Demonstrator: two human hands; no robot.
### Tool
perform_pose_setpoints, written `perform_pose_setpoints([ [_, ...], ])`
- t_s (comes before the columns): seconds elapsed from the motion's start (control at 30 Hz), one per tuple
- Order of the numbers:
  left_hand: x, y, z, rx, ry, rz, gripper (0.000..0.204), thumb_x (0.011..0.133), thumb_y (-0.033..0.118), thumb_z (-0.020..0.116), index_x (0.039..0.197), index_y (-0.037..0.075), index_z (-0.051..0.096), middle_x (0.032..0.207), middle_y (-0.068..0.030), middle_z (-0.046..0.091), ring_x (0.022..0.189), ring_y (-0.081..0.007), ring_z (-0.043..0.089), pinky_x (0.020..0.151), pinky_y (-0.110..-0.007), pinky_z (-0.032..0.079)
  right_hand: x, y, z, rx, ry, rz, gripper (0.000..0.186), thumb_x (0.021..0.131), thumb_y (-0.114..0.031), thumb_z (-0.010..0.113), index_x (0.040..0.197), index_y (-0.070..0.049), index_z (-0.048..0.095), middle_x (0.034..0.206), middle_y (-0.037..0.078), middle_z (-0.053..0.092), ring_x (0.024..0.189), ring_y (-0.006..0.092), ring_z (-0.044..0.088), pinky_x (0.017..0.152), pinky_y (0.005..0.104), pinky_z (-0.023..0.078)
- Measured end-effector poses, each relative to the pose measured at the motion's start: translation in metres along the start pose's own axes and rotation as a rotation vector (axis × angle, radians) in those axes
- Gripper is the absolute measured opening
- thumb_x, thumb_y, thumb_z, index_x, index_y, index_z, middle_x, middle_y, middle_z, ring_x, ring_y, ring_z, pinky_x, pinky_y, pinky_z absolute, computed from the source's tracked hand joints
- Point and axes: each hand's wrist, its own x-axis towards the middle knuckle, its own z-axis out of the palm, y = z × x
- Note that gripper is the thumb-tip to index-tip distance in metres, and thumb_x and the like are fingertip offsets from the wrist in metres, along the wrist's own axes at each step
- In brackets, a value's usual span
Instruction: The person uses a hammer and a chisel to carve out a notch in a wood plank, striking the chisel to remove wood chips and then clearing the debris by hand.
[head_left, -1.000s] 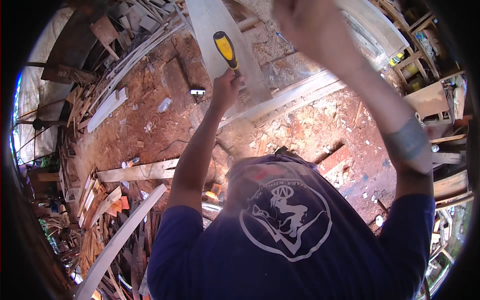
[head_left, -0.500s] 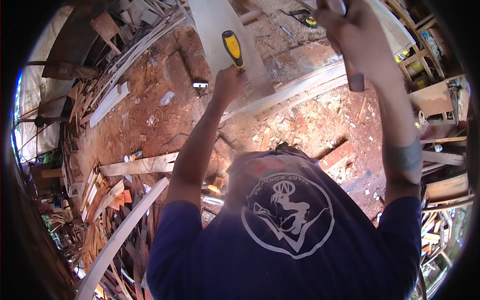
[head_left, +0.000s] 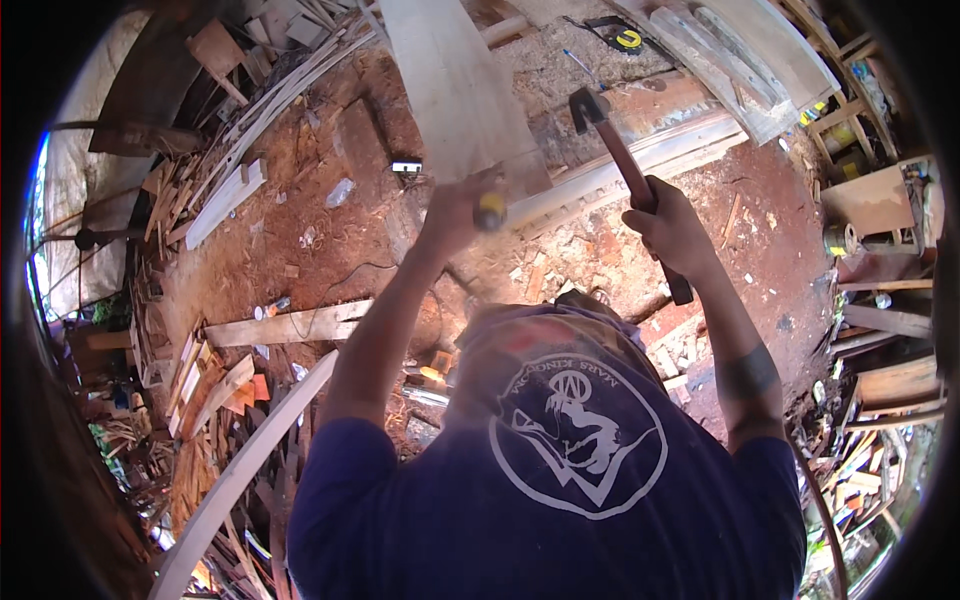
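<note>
My left hand (head_left: 455, 215) is closed around a chisel (head_left: 490, 212) with a yellow-and-black handle. Its handle end faces up toward me, slightly blurred, and the blade is hidden behind the hand. Just beyond that hand lies the near end of a wide pale board (head_left: 440, 80). My right hand (head_left: 668, 228) grips a hammer (head_left: 630, 165) partway along its brown wooden handle. The dark hammer head points away and to the left, above a long pale timber (head_left: 650, 165) lying crosswise. Head and chisel are apart.
A yellow-and-black tape measure (head_left: 627, 40) and a blue pen (head_left: 578, 65) lie at the far side. Planks (head_left: 720, 65) rest at the far right. Scrap wood is heaped along both sides; a long plank (head_left: 250, 470) slants at lower left. Shavings litter the reddish ground.
My right hand with the hammer has come down and left from a raised position at the upper right. My left hand has shifted slightly nearer, and the chisel handle now tips toward me.
</note>
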Motion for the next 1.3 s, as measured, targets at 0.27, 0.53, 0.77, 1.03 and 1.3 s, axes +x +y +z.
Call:
perform_pose_setpoints([
  [0.27, 0.032, 0.002, -0.07, -0.716, 0.274, -0.45, 0.031, 0.107, 0.02, 0.055, 0.105, -0.009, 0.067, 0.101, -0.0172, 0.074, 0.099, -0.0258, 0.075, 0.089, -0.035, 0.064, 0.007, -0.015, -0.01, 0.045, 0.044, 0.049, 0.022, 0.087, -0.018, 0.071, 0.091, -0.001, 0.058, 0.067, 0.005, 0.056, 0.056, 0.0133, 0.055, 0.053, 0.0326, 0.045],
  [0.53, 0.054, -0.01, -0.028, -0.515, 0.117, -0.324, 0.021, 0.103, 0.016, 0.063, 0.105, -0.005, 0.066, 0.092, -0.011, 0.076, 0.087, -0.0162, 0.074, 0.076, -0.03, 0.061, 0.011, -0.043, -0.003, 0.107, -0.004, -0.063, 0.02, 0.088, -0.017, 0.071, 0.091, -0.003, 0.056, 0.066, 0.0, 0.052, 0.051, 0.0087, 0.049, 0.047, 0.029, 0.04],
  [0.77, 0.053, -0.015, -0.027, -0.429, 0.086, -0.316, 0.023, 0.104, 0.017, 0.063, 0.105, -0.005, 0.068, 0.094, -0.0105, 0.076, 0.088, -0.0151, 0.073, 0.076, -0.029, 0.061, 0.012, -0.056, -0.005, 0.071, -0.023, -0.069, 0.021, 0.088, -0.017, 0.071, 0.09, -0.003, 0.055, 0.065, 0.0, 0.051, 0.05, 0.0087, 0.049, 0.046, 0.0283, 0.039],
  [1.03, 0.053, -0.021, -0.028, -0.368, 0.098, -0.243, 0.02, 0.102, 0.012, 0.063, 0.103, -0.006, 0.068, 0.088, -0.0106, 0.076, 0.079, -0.0163, 0.074, 0.075, -0.03, 0.06, 0.014, -0.081, -0.003, -0.035, -0.015, -0.141, 0.025, 0.086, -0.02, 0.071, 0.089, -0.001, 0.056, 0.065, 0.003, 0.053, 0.051, 0.0129, 0.051, 0.048, 0.0328, 0.041],
  [1.3, 0.057, -0.009, -0.039, -0.32, 0.111, -0.234, 0.019, 0.099, 0.013, 0.066, 0.103, -0.005, 0.07, 0.082, -0.0123, 0.075, 0.075, -0.0172, 0.075, 0.07, -0.031, 0.058, 0.008, -0.13, -0.01, -0.238, 0.022, -0.262, 0.028, 0.085, -0.021, 0.071, 0.092, 0.002, 0.057, 0.068, 0.011, 0.053, 0.066, 0.0217, 0.055, 0.064, 0.0391, 0.043],
])
